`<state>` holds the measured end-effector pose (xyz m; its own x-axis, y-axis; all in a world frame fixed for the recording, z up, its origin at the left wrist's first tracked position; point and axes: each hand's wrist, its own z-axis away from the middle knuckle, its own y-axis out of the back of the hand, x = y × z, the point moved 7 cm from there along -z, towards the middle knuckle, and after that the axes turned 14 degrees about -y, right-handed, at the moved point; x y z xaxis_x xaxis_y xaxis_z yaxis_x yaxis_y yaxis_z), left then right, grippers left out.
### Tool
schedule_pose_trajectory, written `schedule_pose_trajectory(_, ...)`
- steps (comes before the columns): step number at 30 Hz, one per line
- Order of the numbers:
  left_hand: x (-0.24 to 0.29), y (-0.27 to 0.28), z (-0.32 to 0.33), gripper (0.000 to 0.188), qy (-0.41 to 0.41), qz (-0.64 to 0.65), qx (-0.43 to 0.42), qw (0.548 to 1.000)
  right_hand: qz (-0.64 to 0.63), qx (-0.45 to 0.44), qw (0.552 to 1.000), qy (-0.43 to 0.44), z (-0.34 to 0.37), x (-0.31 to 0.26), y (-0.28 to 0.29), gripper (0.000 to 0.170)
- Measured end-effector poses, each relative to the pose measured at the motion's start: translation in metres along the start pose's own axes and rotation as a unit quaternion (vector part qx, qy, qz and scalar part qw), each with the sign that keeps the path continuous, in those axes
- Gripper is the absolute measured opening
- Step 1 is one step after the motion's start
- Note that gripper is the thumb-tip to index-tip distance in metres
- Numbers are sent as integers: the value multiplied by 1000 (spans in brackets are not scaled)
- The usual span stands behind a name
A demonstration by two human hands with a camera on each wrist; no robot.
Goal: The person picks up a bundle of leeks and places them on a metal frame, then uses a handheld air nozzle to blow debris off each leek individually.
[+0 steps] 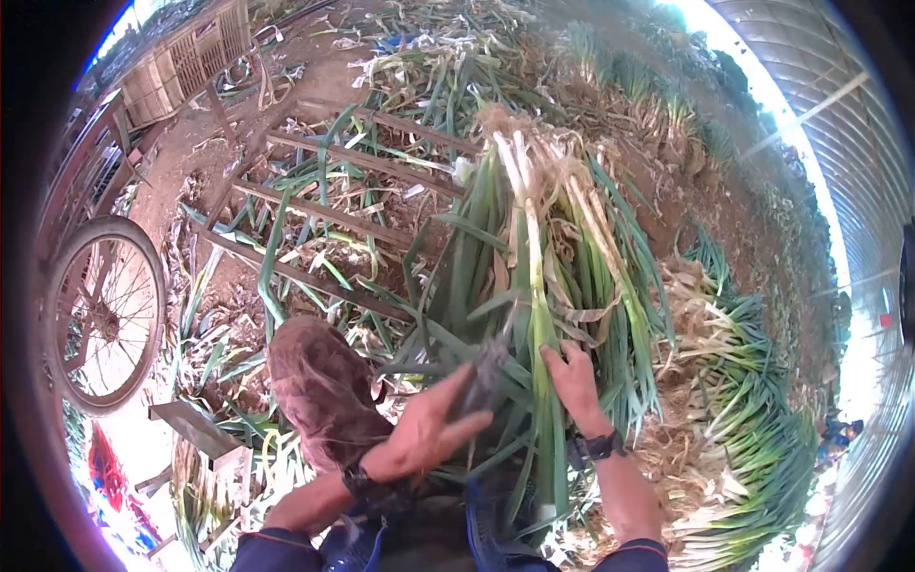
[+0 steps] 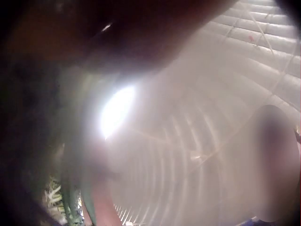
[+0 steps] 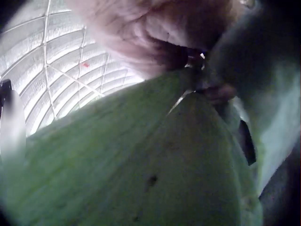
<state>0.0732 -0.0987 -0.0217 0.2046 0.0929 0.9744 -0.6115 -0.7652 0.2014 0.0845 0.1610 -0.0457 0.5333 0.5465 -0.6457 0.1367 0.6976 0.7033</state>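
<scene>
My right hand [image 1: 575,386] grips a leek [image 1: 536,248] low on its green part, with thumb and index finger at the stalk. Its pale stem and roots point away from me, and its leaves hang toward my lap. In the right wrist view a broad green leaf [image 3: 141,155] fills the front beneath the palm. My left hand [image 1: 424,434] is left of the leek, thumb spread from the fingers; a greyish motion blur covers the fingertips. More leeks [image 1: 596,248] with dry, brownish outer leaves lie right behind the held one. The left wrist view is mostly blurred.
A wooden slatted frame [image 1: 353,205] lies ahead among scattered leaves. To the right runs a long row of leeks [image 1: 753,448]. A spoked wheel [image 1: 107,315] and a slatted crate [image 1: 186,62] stand at the left. My knee [image 1: 324,386] is beside the left hand.
</scene>
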Motion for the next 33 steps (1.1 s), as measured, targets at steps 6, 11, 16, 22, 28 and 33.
schedule_pose_trajectory(6, 14, -46, 46, 84, 45, 29, -24, 998, -105, 61, 990, -71, 18, 33, -2, 37)
schedule_pose_trajectory(11, 21, -51, 46, 82, 58, 13, -47, 997, -242, 1, 966, -88, 17, 47, -5, 39)
schedule_pose_trajectory(16, 18, -49, 23, 82, 24, -23, -50, 998, -216, -88, 967, -98, 26, 53, -6, 39)
schedule_pose_trajectory(22, -1, -42, -50, 81, 6, -86, -13, 996, -130, -161, 974, -87, 39, 22, -1, 51)
schedule_pose_trajectory(28, -15, -22, -116, 78, 49, -41, 9, 998, -133, -198, 968, -82, 29, 38, -11, 52)
schedule_pose_trajectory(33, 0, -10, -126, 78, 38, -38, -24, 998, -133, -241, 950, -144, 25, 37, -5, 47)
